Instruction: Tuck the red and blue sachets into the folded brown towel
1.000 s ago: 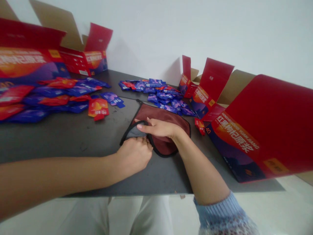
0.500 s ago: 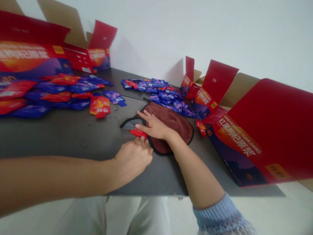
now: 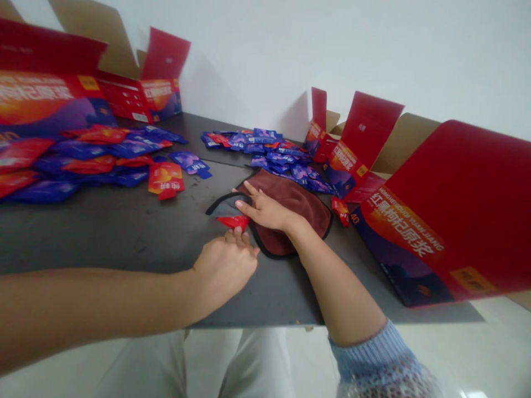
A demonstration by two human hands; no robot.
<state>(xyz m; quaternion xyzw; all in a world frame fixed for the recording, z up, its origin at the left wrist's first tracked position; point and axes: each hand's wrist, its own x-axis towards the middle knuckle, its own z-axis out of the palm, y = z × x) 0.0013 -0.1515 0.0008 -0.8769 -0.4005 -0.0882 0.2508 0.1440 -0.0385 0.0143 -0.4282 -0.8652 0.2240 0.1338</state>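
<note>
A brown cloth (image 3: 307, 215) with black edging lies on the dark table, its left corner turned to show a grey side (image 3: 226, 207). Across the cloth rests my right hand (image 3: 267, 210), fingers spread, with the thumb on the grey corner. A red sachet (image 3: 232, 221) sticks out beside this grey part. My left hand (image 3: 226, 271) is closed in front of it, fingertips gripping the sachet's near edge. The rest of the sachet is hidden by the cloth or my fingers.
Piles of blue and red sachets lie at left (image 3: 95, 152) and behind the cloth (image 3: 274, 155). Single sachets (image 3: 166, 178) lie nearby. Open red cartons stand at left (image 3: 45, 105) and right (image 3: 440, 215). A white wall (image 3: 257, 55) rises behind the table (image 3: 166, 237).
The view has shifted slightly. The grey corner stands more raised around my right fingers, and more of the red sachet shows. Both hands stay nearly in place.
</note>
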